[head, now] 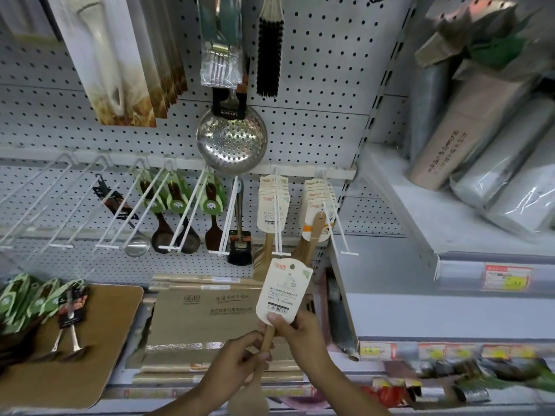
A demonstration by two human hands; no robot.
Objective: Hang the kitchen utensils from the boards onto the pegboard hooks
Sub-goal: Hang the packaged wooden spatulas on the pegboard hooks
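I hold a wooden spatula (265,345) with a cream hang card (282,291) upright in front of the shelf. My left hand (237,363) grips the wooden handle low down. My right hand (295,330) pinches the card's lower edge and the handle beneath it. The card's hole sits just below the tip of a white pegboard hook (280,232) that carries more of the same carded wooden utensils (271,205). A neighbouring hook (338,223) to the right holds similar ones. At the left a wooden board (99,331) bears green-carded spoons (27,301) and metal ladles (70,325).
Other hooks along the rail hold dark wooden spoons (168,217), a steel ladle (135,241) and a black spatula (239,238); those at far left are bare. A perforated steel skimmer (232,144) hangs above. Cardboard boxes (204,319) lie on the shelf beneath my hands. Wrapped rolls (480,139) fill the right shelf.
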